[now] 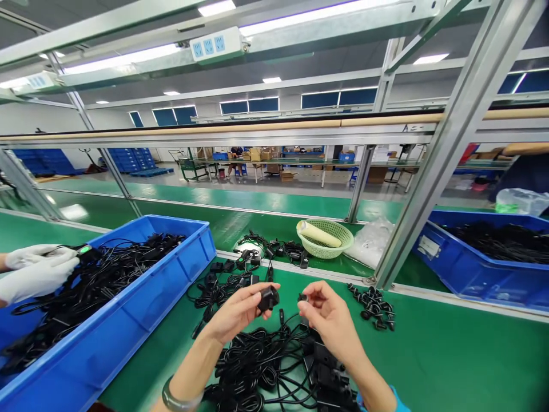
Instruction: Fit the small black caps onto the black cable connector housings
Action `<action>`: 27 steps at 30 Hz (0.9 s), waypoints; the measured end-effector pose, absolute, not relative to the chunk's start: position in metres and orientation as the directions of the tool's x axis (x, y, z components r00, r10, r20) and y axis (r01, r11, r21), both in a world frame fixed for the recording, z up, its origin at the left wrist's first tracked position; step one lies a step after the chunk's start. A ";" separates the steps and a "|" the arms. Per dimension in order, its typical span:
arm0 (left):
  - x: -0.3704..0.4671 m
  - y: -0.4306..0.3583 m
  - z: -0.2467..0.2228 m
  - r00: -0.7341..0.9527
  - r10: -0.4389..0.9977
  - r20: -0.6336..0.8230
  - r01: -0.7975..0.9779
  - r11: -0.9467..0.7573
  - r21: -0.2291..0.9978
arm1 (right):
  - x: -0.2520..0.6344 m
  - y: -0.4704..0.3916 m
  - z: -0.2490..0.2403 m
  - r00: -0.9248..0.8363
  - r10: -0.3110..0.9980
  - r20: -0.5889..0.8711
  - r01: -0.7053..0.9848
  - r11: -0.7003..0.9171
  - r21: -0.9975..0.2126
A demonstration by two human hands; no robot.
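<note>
A glossy green flat worktop [450,355] runs beneath grey metal framing in a bright workshop. The left hand [246,306] clamps a chunky black plastic adapter [269,298] between thumb and fingers, above tangled black cables [253,366]; the right hand [326,312] pinches a small black piece [302,297], its shape mostly hidden by fingertips. The cable pile is cut off at the bottom edge. Bare green surface lies right of the small black parts [375,306].
</note>
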State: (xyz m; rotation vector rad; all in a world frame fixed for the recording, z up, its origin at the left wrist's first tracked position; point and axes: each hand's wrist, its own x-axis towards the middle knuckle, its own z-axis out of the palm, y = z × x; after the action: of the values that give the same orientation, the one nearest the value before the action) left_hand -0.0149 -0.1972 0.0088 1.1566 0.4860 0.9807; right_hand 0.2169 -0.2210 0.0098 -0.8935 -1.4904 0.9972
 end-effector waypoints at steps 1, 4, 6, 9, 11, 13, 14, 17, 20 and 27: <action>-0.011 -0.201 0.003 0.516 0.844 0.150 -0.398 0.081 0.914 | 0.210 -0.224 0.011 -0.135 0.901 0.411 0.083 0.424 -0.902; -0.005 -0.209 -0.008 0.443 0.885 0.144 -0.447 0.079 0.891 | 0.195 -0.231 0.012 -0.153 0.808 0.569 0.252 0.588 -0.768; -0.005 -0.213 -0.012 0.412 0.901 0.134 -0.454 0.075 0.888 | 0.189 -0.234 0.010 -0.169 0.737 0.654 0.294 0.671 -0.681; -0.007 -0.217 -0.016 0.421 0.899 0.120 -0.434 0.084 0.897 | 0.184 -0.237 0.007 -0.209 0.635 0.744 0.318 0.763 -0.562; -0.009 -0.219 -0.019 0.427 0.897 0.111 -0.423 0.089 0.902 | 0.181 -0.239 0.008 -0.256 0.588 0.767 0.325 0.800 -0.505; -0.011 -0.220 -0.022 0.424 0.899 0.106 -0.415 0.089 0.905 | 0.180 -0.241 0.009 -0.292 0.557 0.777 0.324 0.822 -0.468; -0.012 -0.221 -0.023 0.421 0.901 0.103 -0.413 0.089 0.906 | 0.179 -0.243 0.010 -0.302 0.547 0.781 0.324 0.829 -0.456; -0.013 -0.221 -0.026 0.419 0.903 0.094 -0.406 0.094 0.909 | 0.178 -0.245 0.009 -0.313 0.524 0.792 0.356 0.838 -0.414; -0.013 -0.221 -0.027 0.413 0.906 0.094 -0.404 0.090 0.910 | 0.177 -0.245 0.005 -0.313 0.519 0.795 0.437 0.822 -0.365; -0.011 -0.224 -0.031 0.412 0.904 0.112 -0.350 0.044 0.936 | 0.172 -0.239 -0.003 -0.340 0.483 0.807 0.631 0.753 -0.185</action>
State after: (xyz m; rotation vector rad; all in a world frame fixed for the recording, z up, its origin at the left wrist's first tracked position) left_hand -0.0112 -0.2240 -0.0310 1.1463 0.6139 1.0567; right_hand 0.1716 -0.2394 -0.0026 -0.8413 -2.0038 -0.1973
